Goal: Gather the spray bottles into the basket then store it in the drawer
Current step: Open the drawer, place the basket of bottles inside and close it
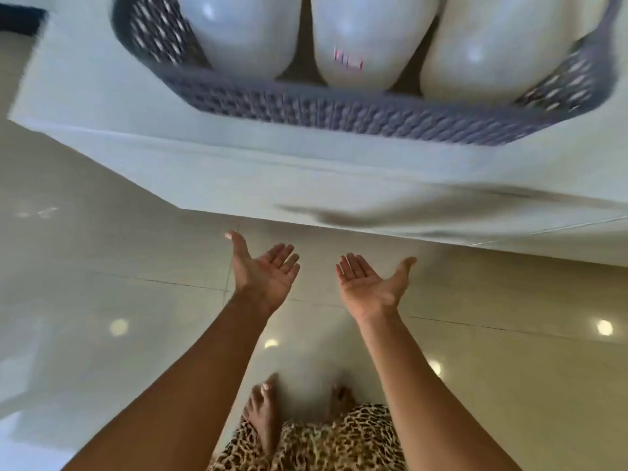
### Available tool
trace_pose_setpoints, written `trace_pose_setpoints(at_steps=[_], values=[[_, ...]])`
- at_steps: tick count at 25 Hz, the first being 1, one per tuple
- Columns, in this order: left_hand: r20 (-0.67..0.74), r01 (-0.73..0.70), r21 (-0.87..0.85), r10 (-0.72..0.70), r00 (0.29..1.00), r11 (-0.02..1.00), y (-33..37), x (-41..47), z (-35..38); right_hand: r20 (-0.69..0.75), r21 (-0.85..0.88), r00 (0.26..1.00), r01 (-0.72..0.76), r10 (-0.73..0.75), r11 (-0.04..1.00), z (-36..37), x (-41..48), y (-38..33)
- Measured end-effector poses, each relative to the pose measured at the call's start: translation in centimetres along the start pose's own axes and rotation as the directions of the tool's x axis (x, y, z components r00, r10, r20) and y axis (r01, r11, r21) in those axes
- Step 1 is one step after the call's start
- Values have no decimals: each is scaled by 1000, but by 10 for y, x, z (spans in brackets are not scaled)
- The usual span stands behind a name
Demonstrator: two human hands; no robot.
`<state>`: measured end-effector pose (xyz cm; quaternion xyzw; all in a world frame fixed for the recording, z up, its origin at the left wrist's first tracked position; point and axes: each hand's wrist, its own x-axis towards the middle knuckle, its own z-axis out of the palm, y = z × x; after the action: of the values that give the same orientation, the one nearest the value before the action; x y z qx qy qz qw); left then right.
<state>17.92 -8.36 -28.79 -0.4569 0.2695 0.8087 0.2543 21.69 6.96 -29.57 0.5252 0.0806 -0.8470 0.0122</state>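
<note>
Three bottles (365, 39) fill the basket (339, 112) at top; left hand (263, 271) and right hand (372, 283) wait below, palms up, empty, apparently to lift it.

Spray bottles' (367, 39) tops beyond the upper edge; basket (339, 113) motion-blurred.

White counter (102, 107) up top, with a grey basket (306, 110) sitting right on it near the front edge and three white bottles (363, 35) side by side inside. Below that, glossy beige floor tiles (509, 385) with bare feet (261, 413) standing on them. All a bit blurry.
</note>
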Motion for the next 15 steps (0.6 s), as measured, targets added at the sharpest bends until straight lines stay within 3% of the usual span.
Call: trace_pose_setpoints(at_steps=[4, 9, 11, 15], values=[[75, -34, -48, 37, 996, 998, 13, 77, -17, 111, 38, 993, 27, -31, 999, 1, 76, 1], [188, -70, -217, 112, 976, 974, 13, 112, -9, 233, 190, 966, 63, -107, 980, 12, 112, 3], [206, -74, -303, 141, 968, 950, 12, 116, -4, 236, 217, 962, 81, -133, 973, 13, 115, 6], [196, -89, -298, 152, 969, 950, 11, 111, -1, 216, 225, 967, 89, -138, 970, 15, 114, 6]])
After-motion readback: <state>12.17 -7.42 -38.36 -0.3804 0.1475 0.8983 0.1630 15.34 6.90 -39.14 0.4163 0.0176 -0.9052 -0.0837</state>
